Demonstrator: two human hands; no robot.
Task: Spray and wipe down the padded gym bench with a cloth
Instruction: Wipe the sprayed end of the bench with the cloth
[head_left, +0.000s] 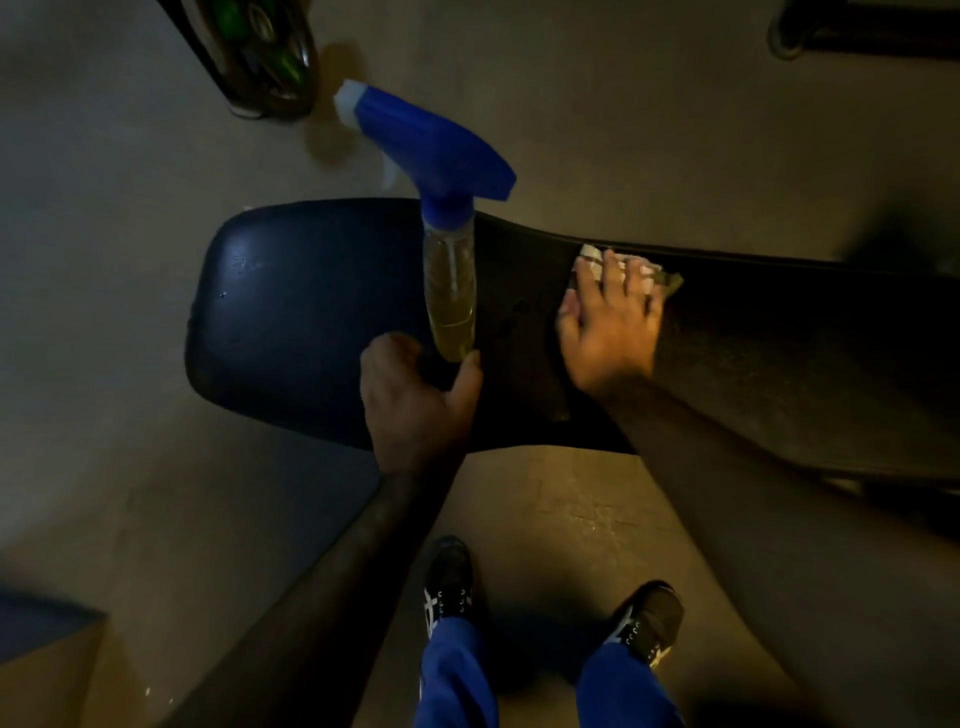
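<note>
The dark padded gym bench (291, 312) runs from left to right across the middle of the view. My left hand (415, 400) grips the base of a clear spray bottle (451, 291) of yellowish liquid, which stands above the bench pad. Its blue trigger head (431, 140) points up and to the left. My right hand (610, 327) lies flat on the bench with its fingers spread, pressing a pale cloth (660, 273) against the pad. Only the cloth's edges show past my fingertips.
The floor around the bench is pale concrete. A dark weight plate with green marks (270, 57) leans at the top left. More dark equipment (872, 26) sits at the top right. My two feet in dark shoes (649, 618) stand just below the bench.
</note>
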